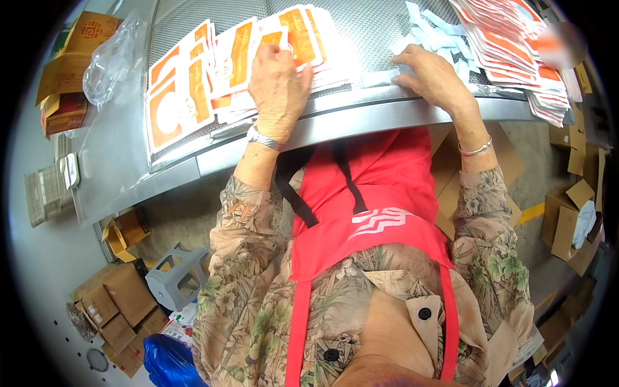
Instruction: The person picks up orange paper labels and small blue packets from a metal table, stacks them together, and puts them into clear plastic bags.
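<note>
My left hand [280, 87], with a metal watch band on its wrist, rests over a spread of flat orange-and-white packets [196, 84]. Its fingers are curled down at a smaller orange piece [274, 37]; the fingertips are partly hidden, so I cannot make out what they grip. To the right, my right hand [435, 77], wearing a bangle, has thumb and forefinger apart. The thumb tip is close to a pale blue strip [379, 79] near the table's front edge. Beyond that hand lies a loose heap of similar pale blue strips [438, 35].
The metal table [361, 106] has a textured top and a raised front edge. Tall stacks of orange-and-white packets [503, 48] stand at its right end. At left are a clear plastic bag [113, 61] and cardboard boxes [71, 64]. A grey stool [177, 277] stands below.
</note>
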{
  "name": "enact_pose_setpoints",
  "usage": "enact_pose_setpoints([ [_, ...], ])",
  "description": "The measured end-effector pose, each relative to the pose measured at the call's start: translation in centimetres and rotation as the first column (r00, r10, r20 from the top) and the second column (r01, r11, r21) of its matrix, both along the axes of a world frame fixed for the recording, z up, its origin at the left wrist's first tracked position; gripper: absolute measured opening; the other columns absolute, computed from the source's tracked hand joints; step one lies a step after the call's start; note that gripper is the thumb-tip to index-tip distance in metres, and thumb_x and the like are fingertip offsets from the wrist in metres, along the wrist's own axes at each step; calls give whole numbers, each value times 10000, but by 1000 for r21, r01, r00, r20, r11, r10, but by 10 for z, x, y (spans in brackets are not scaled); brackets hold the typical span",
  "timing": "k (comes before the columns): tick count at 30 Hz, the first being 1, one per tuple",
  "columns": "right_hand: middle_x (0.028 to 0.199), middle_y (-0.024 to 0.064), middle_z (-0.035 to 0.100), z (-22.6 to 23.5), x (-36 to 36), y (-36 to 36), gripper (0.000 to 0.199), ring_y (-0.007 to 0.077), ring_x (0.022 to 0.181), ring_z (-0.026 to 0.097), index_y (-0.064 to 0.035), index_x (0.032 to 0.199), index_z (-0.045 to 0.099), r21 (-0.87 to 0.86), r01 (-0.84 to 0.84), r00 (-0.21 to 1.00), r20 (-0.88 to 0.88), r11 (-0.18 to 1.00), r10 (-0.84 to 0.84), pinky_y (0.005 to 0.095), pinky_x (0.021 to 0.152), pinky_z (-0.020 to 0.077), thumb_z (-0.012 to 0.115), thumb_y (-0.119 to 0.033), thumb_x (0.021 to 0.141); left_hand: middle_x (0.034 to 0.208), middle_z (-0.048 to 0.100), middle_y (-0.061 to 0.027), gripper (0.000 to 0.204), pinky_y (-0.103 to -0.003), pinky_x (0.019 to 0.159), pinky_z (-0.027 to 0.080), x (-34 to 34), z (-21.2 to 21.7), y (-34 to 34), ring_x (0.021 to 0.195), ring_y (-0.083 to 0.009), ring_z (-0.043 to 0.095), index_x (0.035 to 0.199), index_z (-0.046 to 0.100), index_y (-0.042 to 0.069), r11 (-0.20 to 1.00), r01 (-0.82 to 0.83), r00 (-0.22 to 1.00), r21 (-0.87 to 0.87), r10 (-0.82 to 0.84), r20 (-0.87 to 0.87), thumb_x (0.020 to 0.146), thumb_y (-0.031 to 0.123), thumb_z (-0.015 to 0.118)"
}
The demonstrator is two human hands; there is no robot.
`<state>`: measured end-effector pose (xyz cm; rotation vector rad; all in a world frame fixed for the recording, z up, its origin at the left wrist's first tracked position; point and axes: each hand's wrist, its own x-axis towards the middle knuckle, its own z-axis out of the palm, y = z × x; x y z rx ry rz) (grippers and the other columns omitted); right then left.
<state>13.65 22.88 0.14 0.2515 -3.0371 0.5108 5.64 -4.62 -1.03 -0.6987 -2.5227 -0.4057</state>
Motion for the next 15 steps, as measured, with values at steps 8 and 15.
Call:
enact_pose_setpoints([
  [8,1045,118,604,1,0,-3,269,323,987,604,-52,1099,660,-42,-23,1000,15,999,24,417,864,494,625,-85,834,937,625,-244,510,-462,670,535,-38,-5,33,793,-373,664,900,682,-25,985,-39,971,-171,78,228,779,468,735],
  [15,1017,77,604,3,-2,-7,174,304,969,609,-72,985,676,65,-55,998,9,996,55,406,822,503,594,-70,831,935,682,-220,474,-451,756,541,-66,5,33,868,-363,673,875,709,0,972,-23,898,-234,123,422,784,464,732],
])
